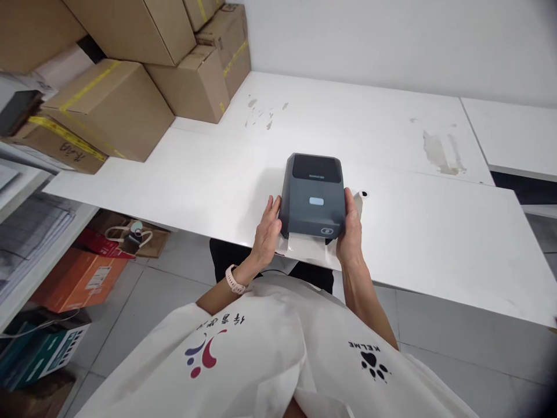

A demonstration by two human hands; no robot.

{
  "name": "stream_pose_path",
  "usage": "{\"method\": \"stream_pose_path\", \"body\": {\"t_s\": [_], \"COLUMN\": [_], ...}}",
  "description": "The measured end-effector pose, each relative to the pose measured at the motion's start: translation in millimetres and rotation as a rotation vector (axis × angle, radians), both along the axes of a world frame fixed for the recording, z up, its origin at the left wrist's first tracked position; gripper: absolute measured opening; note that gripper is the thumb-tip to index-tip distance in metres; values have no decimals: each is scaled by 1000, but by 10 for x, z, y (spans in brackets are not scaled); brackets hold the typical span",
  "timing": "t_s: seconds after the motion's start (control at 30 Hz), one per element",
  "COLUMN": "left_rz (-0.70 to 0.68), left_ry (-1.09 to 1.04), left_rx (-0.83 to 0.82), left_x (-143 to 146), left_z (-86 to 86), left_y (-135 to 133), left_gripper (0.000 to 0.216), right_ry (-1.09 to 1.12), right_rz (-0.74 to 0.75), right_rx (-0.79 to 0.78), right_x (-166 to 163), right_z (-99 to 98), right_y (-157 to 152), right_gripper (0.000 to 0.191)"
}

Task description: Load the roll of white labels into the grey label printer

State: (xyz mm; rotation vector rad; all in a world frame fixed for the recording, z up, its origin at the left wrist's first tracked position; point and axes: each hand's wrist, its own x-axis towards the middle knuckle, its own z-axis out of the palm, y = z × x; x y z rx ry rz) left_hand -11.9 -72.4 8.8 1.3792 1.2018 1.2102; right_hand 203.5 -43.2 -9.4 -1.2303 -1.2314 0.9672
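Nearest the camera is the person's white shirt, and from it both forearms reach forward, the left one wearing a pale watch (pixel 235 280). The left hand (pixel 266 235) lies flat against the left side of a dark grey label printer (pixel 313 194), fingers pressed to its casing; the right hand (pixel 350 229) clasps the right side likewise, so each grip is closed against the printer and the two hold it between them. The printer sits at the near edge of the white tabletop (pixel 183 186), with white paper (pixel 307 247) at its front slot. Farther back left, cardboard boxes (pixel 143 69) are stacked on the tabletop by the wall.
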Motion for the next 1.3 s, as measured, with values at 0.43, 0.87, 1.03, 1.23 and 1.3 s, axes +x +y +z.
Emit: {"method": "stream_pose_path", "body": {"t_s": [0.43, 0.87, 1.03, 1.23, 1.3], "left_rz": [107, 158, 173, 198, 196], "left_ry": [333, 469, 544, 491, 463], "left_rx": [-135, -184, -185, -198, -202], "left_x": [133, 178, 206, 220, 215], "left_z": [51, 26, 34, 19, 19], "left_y": [861, 986, 992, 991, 983], "left_gripper": [65, 55, 58, 60, 61], "right_ry": [-102, -637, -1226, -1335, -1118], "right_rz": [-52, -30, 577, 804, 888], "right_rx": [301, 493, 80, -133, -88], "right_x": [-131, -35, -242, -292, -114], "right_z": [899, 898, 763, 810, 907], "right_y": [1555, 1001, 1025, 1393, 1372], "right_gripper": [113, 61, 75, 105, 104]}}
